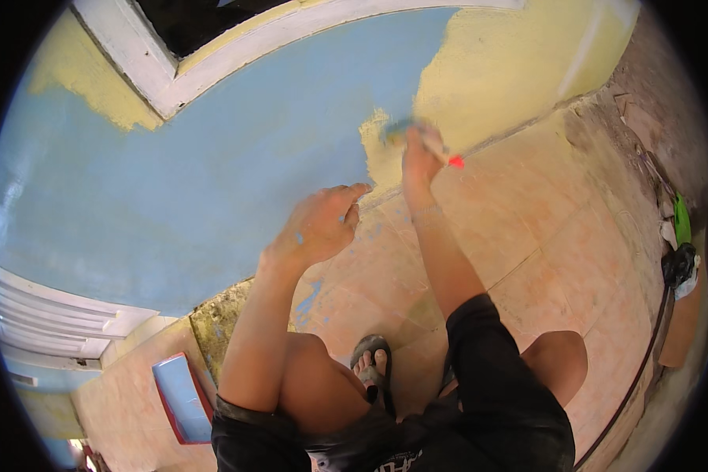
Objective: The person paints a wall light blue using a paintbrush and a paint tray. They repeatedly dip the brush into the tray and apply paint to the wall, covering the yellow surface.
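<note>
My right hand (423, 150) grips a paintbrush (438, 147) with a pale handle and a red end. Motion blurs its blue-coated head, which is at the low part of the wall, over a yellow patch beside fresh blue paint. To the left, my left hand (324, 223) has its index finger stretched toward the wall's foot; nothing shows in it, and its palm is partly hidden. Blue paint specks mark that hand. The wall (259, 147) is mostly blue here, with yellow paint (501, 71) on its right side and under the window frame corner.
A red-rimmed paint tray (183, 398) holding light blue paint lies on the tiled floor (537, 236) at lower left. Blue spills (311, 304) spot the tiles. White window frame (165, 97) borders the wall above. A dark cable (631, 395) and debris line the right.
</note>
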The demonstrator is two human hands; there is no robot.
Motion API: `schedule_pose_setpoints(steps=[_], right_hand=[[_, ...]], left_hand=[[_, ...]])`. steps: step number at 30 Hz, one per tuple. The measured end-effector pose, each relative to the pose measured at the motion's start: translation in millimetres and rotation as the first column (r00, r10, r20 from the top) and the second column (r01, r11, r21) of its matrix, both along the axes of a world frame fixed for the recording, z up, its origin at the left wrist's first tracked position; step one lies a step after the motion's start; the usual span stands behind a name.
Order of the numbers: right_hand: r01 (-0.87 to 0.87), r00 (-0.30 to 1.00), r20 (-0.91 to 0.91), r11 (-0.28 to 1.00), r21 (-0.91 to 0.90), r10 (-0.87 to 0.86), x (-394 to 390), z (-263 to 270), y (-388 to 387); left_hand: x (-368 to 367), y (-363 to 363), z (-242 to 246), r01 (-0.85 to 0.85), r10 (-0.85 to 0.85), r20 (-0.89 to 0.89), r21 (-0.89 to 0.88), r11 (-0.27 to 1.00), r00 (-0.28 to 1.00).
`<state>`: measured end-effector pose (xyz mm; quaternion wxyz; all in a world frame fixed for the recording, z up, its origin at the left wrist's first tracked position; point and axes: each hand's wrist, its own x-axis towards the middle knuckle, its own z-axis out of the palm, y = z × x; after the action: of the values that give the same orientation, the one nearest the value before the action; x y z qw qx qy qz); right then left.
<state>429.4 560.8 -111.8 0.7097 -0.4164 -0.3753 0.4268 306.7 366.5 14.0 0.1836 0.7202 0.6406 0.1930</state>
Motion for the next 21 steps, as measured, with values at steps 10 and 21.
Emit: schedule_pose_setpoints(steps=[10,21], right_hand=[[0.017,0.993,-0.113,0.925,0.380,0.028,-20,81,16],[-0.069,0.998,0.014,0.983,0.171,0.067,-27,12,-9]], left_hand=[[0,4,-7,0.004,-0.004,0.007,0.011,1.000,1.000],[-8,-6,-5,-0.002,0.002,0.026,0.021,1.000,1.000]])
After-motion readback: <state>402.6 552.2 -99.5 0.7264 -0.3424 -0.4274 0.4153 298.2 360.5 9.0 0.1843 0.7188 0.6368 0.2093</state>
